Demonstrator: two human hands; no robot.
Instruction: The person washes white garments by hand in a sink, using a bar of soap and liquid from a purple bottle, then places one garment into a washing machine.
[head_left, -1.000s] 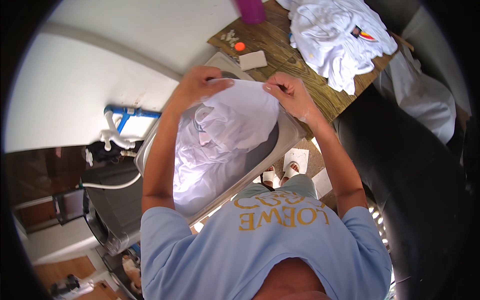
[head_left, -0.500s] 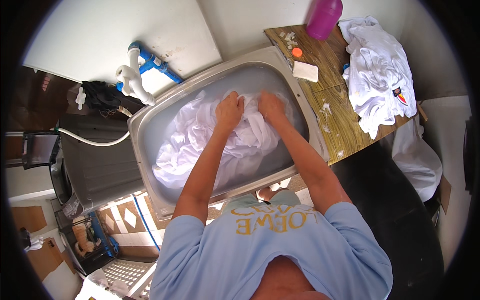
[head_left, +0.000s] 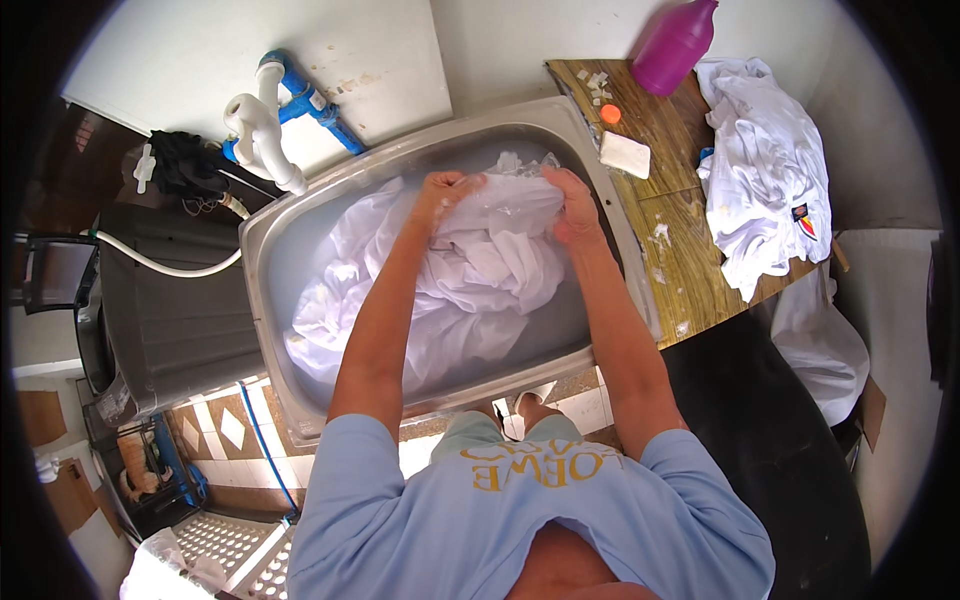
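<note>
A heap of wet white cloth (head_left: 480, 265) lies in cloudy water inside a metal sink (head_left: 262, 330). At its far side my left hand (head_left: 447, 192) is closed on the fabric. My right hand (head_left: 574, 205) grips the same cloth near the sink's right wall, thumb toward the far side. Between the two hands a stretch of the cloth is raised and spread, with some suds at its far edge. Most of the garment sits partly under water, so its kind does not show.
On the wooden board (head_left: 680, 230) to the right are a soap bar (head_left: 625, 155), an orange cap (head_left: 610, 113), a purple bottle (head_left: 674, 48) and a white garment (head_left: 765, 175). White pipes (head_left: 258, 140) stand beyond the sink's left corner. A grey covered surface (head_left: 175, 310) adjoins the left side.
My hands have lifted the cloth's far part and moved slightly farther apart. The right hand has turned, showing its palm side more. The whole view has shifted a little.
</note>
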